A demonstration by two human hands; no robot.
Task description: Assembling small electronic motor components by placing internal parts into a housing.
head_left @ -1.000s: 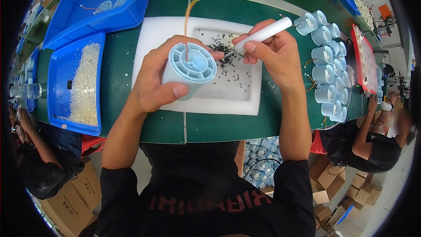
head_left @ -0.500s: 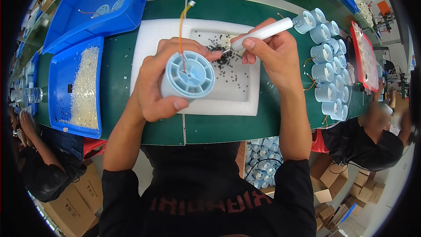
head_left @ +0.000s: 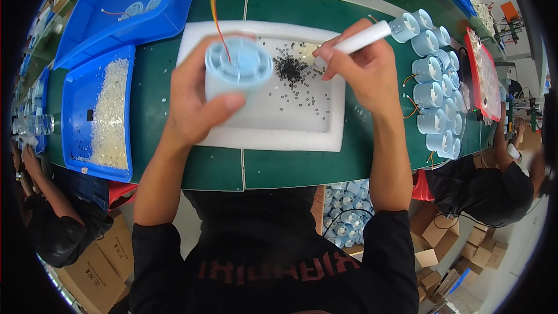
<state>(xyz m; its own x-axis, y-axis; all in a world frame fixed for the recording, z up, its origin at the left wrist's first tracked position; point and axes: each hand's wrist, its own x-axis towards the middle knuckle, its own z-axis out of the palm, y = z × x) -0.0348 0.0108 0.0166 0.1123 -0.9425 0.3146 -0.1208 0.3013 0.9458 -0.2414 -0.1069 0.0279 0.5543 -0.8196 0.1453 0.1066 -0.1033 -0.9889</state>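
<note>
My left hand (head_left: 189, 93) is wrapped round a light-blue round plastic housing (head_left: 241, 72), slightly blurred, with its ribbed end tilted up toward me. A yellow-red wire lead (head_left: 215, 14) rises from that end to a pale connector. In my right hand (head_left: 372, 70) is a white pen-shaped electric screwdriver (head_left: 364, 38), its thin metal bit pointing down-left at a heap of tiny black ring-like parts (head_left: 289, 70). The heap lies in a white foam tray (head_left: 267, 141), beneath and between both hands. Pale small bits lie near the tray's far right corner.
Several light-blue housings (head_left: 429, 96) stand at the right, beside a red-rimmed box (head_left: 483, 75). A blue tray of translucent bits (head_left: 110, 122) and a deeper blue bin (head_left: 119, 38) are at the left. More housings (head_left: 349, 212) fill a box below the table edge. People sit on both sides.
The left hand and housing have moved slightly left and away from the heap; its fingers no longer reach toward the bit. The right hand has shifted a little right with the screwdriver.
</note>
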